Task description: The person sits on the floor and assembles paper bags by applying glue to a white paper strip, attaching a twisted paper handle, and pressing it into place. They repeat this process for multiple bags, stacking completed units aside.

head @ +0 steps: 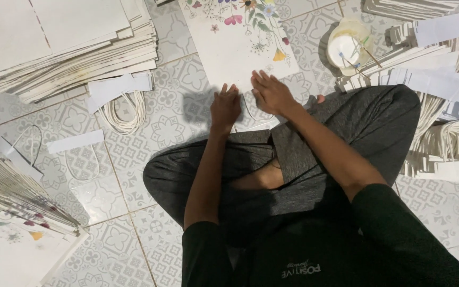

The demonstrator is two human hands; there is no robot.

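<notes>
A flat white paper bag point(237, 48) printed with coloured flowers lies on the tiled floor in front of my crossed legs. My left hand point(224, 108) presses down on its near edge with fingers together. Right beside it, my right hand point(271, 93) lies flat on the same edge, fingers spread. A thin white cord loop point(251, 113) shows between the two hands. Neither hand grips anything that I can see.
A tall stack of flat white bags point(65, 42) lies at top left, another fanned stack point(17, 196) at lower left. White cord handles with paper strips point(126, 103) lie on the tiles. A glue bowl with sticks point(349, 48) stands at top right beside more handle piles point(442, 122).
</notes>
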